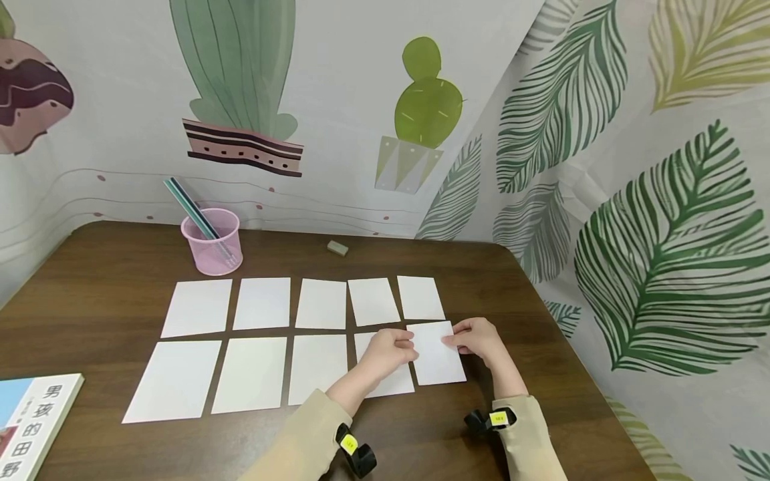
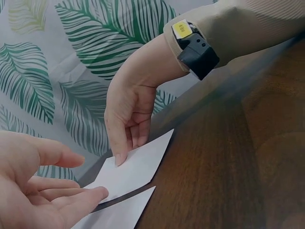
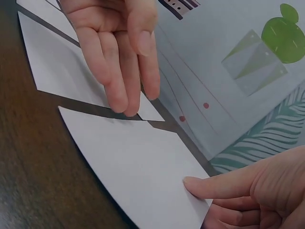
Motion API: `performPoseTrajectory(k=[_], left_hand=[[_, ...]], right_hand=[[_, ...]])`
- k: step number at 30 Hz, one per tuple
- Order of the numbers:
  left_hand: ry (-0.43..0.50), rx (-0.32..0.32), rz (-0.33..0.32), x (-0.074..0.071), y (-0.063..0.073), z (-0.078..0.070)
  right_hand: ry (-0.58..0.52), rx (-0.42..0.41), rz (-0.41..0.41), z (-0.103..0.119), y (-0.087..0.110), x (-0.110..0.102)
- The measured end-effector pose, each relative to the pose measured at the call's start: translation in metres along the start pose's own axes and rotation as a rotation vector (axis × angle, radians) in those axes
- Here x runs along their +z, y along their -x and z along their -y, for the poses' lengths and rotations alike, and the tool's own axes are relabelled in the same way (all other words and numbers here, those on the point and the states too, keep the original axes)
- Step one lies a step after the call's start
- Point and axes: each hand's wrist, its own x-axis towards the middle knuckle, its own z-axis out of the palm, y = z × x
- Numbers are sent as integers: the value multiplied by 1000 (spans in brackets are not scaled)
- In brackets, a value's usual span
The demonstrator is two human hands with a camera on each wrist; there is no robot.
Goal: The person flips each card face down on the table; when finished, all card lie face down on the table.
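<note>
My right hand point(image 1: 478, 337) pinches the right edge of a white paper card point(image 1: 438, 357) at the right end of the front row, thumb on top and fingers underneath. In the right wrist view the card point(image 3: 128, 162) looks slightly bowed. At its left edge is my left hand point(image 1: 388, 354), its fingers extended and the thumb held apart from them, as the left wrist view shows. The left hand partly covers the neighbouring card point(image 1: 394, 382). Behind the pinched card lies the end card of the back row point(image 1: 421, 298).
More white cards point(image 1: 171, 382) lie in two rows across the brown table point(image 1: 493, 280). A pink cup point(image 1: 210, 250) holding pencils point(image 1: 191, 207) and a small eraser point(image 1: 337, 248) stand behind them. A book point(image 1: 45, 421) lies at the front left; patterned cloth point(image 1: 337, 133) hangs behind the table.
</note>
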Motion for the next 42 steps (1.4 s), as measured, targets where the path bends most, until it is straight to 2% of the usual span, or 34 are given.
performPoseTrajectory(k=[4, 10, 24, 27, 33, 37, 42], left_hand=[[-23, -4, 28, 2, 3, -1], [-28, 0, 27, 4, 2, 0], [-12, 10, 30, 2, 1, 3], [24, 17, 41, 0, 1, 4], [182, 8, 74, -9, 0, -1], [208, 15, 55, -19, -1, -6], [192, 48, -19, -33, -3, -12]], right_hand=[[5, 0, -5, 1, 1, 1], [6, 6, -21, -1, 0, 1], [-22, 13, -31, -3, -1, 0], [-26, 12, -40, -1, 1, -2], [-30, -2, -51, 4, 2, -2], [-24, -33, -52, 10, 4, -2], [-31, -83, -50, 21, 10, -6]])
